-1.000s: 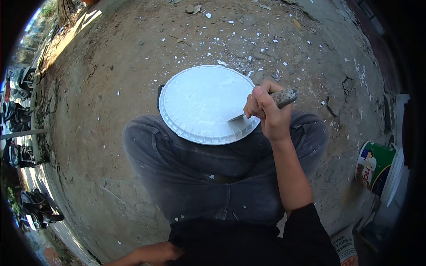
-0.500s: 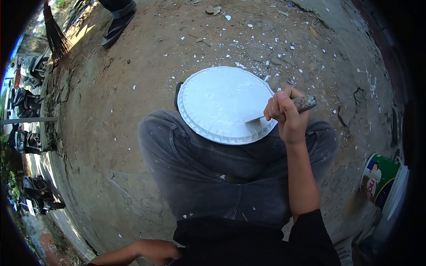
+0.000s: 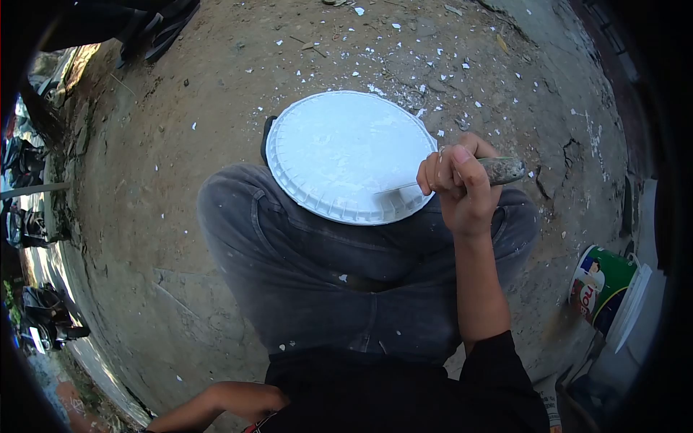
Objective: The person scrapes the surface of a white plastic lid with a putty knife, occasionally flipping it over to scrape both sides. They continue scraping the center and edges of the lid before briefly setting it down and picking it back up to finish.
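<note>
My right hand (image 3: 465, 187) is closed around the grimy handle of a putty knife (image 3: 505, 170). Its thin metal blade slants down to the left and meets the near right part of a round white plastic lid (image 3: 339, 148). This lid has a ribbed rim and a patchy, whitish top, and lies over my folded legs (image 3: 303, 267) in grey trousers. Down at the lower left, my left hand (image 3: 263, 399) is against my waist, with its fingers hidden.
White flakes (image 3: 375, 89) are scattered over the dirt ground beyond the lid. A green paint bucket (image 3: 605, 292) lies tipped at the right. Another person's sandalled foot (image 3: 162, 36) is at the upper left. Parked motorbikes (image 3: 47, 317) line the left edge.
The blade has slid a little to the left across the lid. The other person's legs have come further into view at the upper left. My view has shifted slightly; my left hand stays at my waist.
</note>
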The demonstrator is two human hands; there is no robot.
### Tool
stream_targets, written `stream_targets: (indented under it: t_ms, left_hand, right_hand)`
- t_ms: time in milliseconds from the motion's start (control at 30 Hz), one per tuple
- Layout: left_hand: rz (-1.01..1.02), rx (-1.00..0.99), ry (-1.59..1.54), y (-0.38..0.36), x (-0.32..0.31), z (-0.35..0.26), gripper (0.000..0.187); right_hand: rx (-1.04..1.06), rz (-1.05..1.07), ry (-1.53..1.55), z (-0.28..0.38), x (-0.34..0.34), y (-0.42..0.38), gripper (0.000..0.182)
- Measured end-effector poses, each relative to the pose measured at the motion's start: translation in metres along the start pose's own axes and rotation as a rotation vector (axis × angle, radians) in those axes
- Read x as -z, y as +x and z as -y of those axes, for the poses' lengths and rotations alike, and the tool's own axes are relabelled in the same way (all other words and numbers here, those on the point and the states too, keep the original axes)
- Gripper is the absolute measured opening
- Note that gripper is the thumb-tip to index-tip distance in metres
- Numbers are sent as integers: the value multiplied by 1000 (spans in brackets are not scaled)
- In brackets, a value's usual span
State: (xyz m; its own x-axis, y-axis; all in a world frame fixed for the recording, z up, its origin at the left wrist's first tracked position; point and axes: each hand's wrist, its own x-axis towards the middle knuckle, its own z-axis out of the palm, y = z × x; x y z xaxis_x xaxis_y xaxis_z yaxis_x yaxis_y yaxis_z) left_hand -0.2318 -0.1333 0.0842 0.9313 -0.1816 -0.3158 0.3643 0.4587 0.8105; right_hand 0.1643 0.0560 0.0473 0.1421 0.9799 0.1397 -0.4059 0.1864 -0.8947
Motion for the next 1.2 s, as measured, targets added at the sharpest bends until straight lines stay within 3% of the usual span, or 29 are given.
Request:
stream_targets:
  t_ms: [33, 167, 233, 367, 433, 567, 633, 733, 800, 833, 900, 967, 1033, 1100, 1133, 1167, 1200]
  left_hand:
    - [69, 71, 6, -4, 0, 0, 19]
    - [179, 162, 60, -1, 11, -16, 19]
    - [-48, -43, -28, 8, 6, -14, 21]
    - [-121, -88, 110, 16, 7, -30, 23]
    - [-182, 10, 140, 11, 3, -32, 25]
    - [-18, 73, 38, -11, -5, -3, 27]
    - [72, 166, -108, -16, -3, -7, 27]
    - [-93, 165, 76, -4, -10, -6, 29]
    - [-103, 117, 228, 4, -2, -17, 30]
    - [-129, 68, 364, 6, -2, -23, 32]
    - [-234, 17, 375, 8, -8, -27, 35]
    - [-338, -25, 386, 9, -15, -32, 38]
    - [-474, -45, 512, 9, -17, -38, 43]
    - [-406, 57, 458, -1, -17, -33, 44]
    - [-355, 152, 393, -4, -16, -28, 45]
    - [-365, 154, 395, -5, -13, -21, 45]
    - [-283, 70, 137, -4, -9, -15, 45]
  right_hand:
    - [18, 37, 46, 3, -3, -3, 30]
    - [28, 83, -295, -1, -8, -8, 30]
    - [6, 17, -251, -10, -11, -10, 29]
    - [154, 70, -483, -25, -7, -8, 27]
    - [185, 76, -543, -24, -16, -9, 26]
    - [23, 135, -455, 12, -24, -23, 24]
    - [73, 110, -447, 0, -28, -25, 24]
    - [216, -19, -393, -17, -22, -19, 25]
    - [262, 85, -685, -19, -15, -14, 25]
    - [260, 87, -689, -12, -16, -17, 25]
    - [84, 9, -369, 8, -22, -24, 23]
    - [76, 58, -351, -9, -17, -30, 22]
    - [267, 40, -517, -30, -17, -26, 22]
    - [243, 58, -585, -15, -16, -29, 21]
    - [214, 59, -474, -9, -18, -31, 21]
    - [182, 62, -363, -6, -20, -32, 21]
    - [190, 68, -381, -14, -19, -32, 20]
